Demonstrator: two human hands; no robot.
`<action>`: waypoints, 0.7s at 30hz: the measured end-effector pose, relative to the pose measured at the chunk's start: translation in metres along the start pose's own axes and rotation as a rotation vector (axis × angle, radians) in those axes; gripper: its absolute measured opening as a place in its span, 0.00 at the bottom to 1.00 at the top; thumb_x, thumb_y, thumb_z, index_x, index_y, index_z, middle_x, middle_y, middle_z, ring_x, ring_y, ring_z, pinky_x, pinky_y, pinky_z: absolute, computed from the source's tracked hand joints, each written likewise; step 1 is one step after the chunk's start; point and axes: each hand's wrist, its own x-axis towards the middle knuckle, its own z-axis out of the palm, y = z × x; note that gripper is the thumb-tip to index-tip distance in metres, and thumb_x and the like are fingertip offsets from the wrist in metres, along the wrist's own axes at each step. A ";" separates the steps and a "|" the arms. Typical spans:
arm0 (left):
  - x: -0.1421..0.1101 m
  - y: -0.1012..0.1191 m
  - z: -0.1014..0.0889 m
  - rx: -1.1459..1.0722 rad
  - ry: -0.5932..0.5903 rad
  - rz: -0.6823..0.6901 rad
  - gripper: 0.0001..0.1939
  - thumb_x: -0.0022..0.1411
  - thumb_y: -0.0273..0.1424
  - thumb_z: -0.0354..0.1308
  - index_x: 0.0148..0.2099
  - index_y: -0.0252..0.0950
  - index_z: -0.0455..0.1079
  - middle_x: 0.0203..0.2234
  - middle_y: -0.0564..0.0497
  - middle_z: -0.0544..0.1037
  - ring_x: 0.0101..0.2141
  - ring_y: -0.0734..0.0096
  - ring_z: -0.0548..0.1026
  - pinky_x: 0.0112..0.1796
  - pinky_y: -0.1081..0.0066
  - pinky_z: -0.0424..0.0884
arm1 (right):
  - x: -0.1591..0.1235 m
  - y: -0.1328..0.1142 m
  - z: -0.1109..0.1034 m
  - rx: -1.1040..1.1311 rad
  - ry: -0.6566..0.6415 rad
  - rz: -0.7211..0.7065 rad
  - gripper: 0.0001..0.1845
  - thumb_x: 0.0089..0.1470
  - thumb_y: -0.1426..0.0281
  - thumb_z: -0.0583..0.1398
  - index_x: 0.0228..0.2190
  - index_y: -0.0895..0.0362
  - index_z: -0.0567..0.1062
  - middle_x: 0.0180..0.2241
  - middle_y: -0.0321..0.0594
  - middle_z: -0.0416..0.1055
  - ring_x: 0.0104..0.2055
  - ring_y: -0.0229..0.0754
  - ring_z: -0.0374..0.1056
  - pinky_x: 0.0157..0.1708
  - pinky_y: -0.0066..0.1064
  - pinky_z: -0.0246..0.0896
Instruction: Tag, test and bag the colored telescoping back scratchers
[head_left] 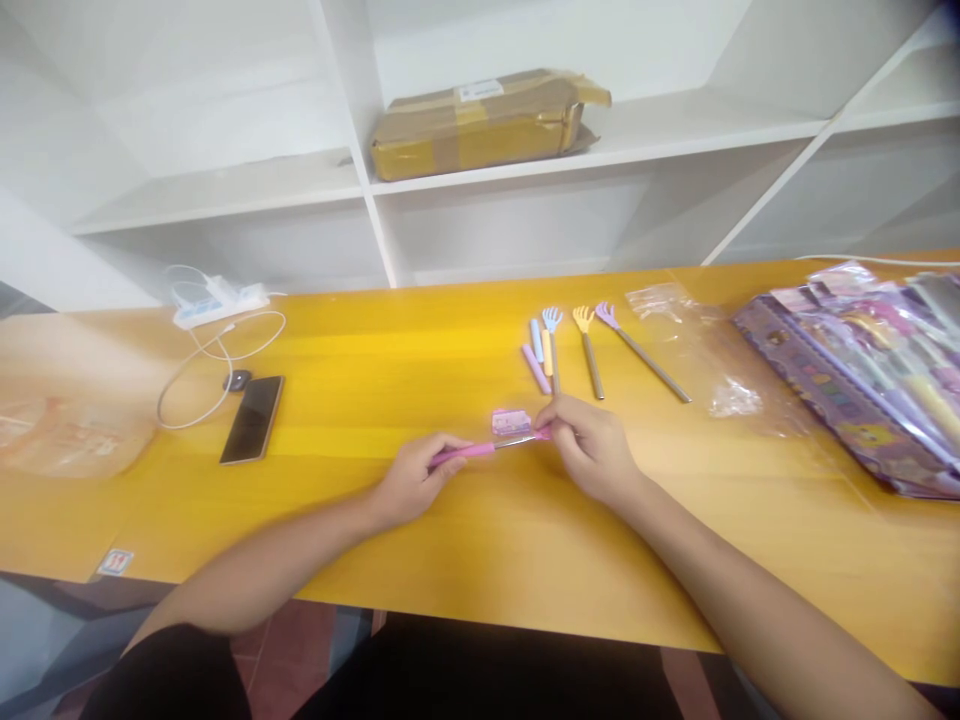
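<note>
A person's left hand (412, 485) closes its fingers around the grip of a pink back scratcher (472, 453), while the right hand (596, 450) pinches its clawed end, the metal shaft bare between them, above a yellow desk (450, 560). Should either pinch loosen on the slim, smooth-looking shaft, the scratcher could twist or drop; a hard tug might let go suddenly, and pressure on the small prongs could bend them. The right hand is close beside a blue scratcher (552, 320), so a jerk there could knock it into the loose blue grip (536, 340), yellow grip (547, 353) and purple grip (535, 368), whose rounded shapes look apt to roll. A small printed card (511, 421), just beyond the shaft, could be swept aside by a low pass. Farther right lie a yellow scratcher (592, 365) and a purple scratcher (651, 362), the latter near crumpled clear wrapping (739, 397) that might snag on a careless reach.
</note>
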 end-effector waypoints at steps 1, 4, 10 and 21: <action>0.000 0.000 0.000 0.001 0.000 0.001 0.15 0.75 0.42 0.57 0.54 0.38 0.77 0.44 0.47 0.84 0.42 0.64 0.81 0.44 0.65 0.73 | 0.000 0.000 0.000 -0.001 0.001 -0.001 0.15 0.62 0.81 0.52 0.33 0.53 0.75 0.30 0.34 0.76 0.31 0.38 0.72 0.33 0.30 0.64; 0.000 0.000 0.000 -0.007 -0.008 0.006 0.15 0.75 0.41 0.57 0.54 0.38 0.76 0.44 0.47 0.84 0.42 0.64 0.81 0.44 0.66 0.73 | 0.001 -0.001 -0.001 -0.003 0.006 -0.010 0.15 0.62 0.82 0.52 0.33 0.53 0.75 0.30 0.33 0.75 0.30 0.38 0.72 0.33 0.29 0.64; 0.000 -0.001 0.000 0.001 -0.002 0.014 0.16 0.75 0.42 0.57 0.55 0.38 0.77 0.44 0.47 0.84 0.42 0.64 0.81 0.44 0.66 0.73 | 0.002 -0.003 -0.001 -0.012 0.006 -0.014 0.15 0.62 0.81 0.53 0.33 0.53 0.75 0.29 0.34 0.75 0.30 0.38 0.72 0.33 0.30 0.64; 0.000 0.000 0.000 -0.011 -0.011 -0.001 0.16 0.75 0.42 0.57 0.54 0.38 0.77 0.44 0.46 0.84 0.42 0.64 0.81 0.45 0.65 0.75 | 0.001 -0.001 0.000 -0.016 -0.001 -0.002 0.14 0.62 0.80 0.53 0.33 0.53 0.75 0.29 0.34 0.75 0.30 0.38 0.72 0.33 0.30 0.65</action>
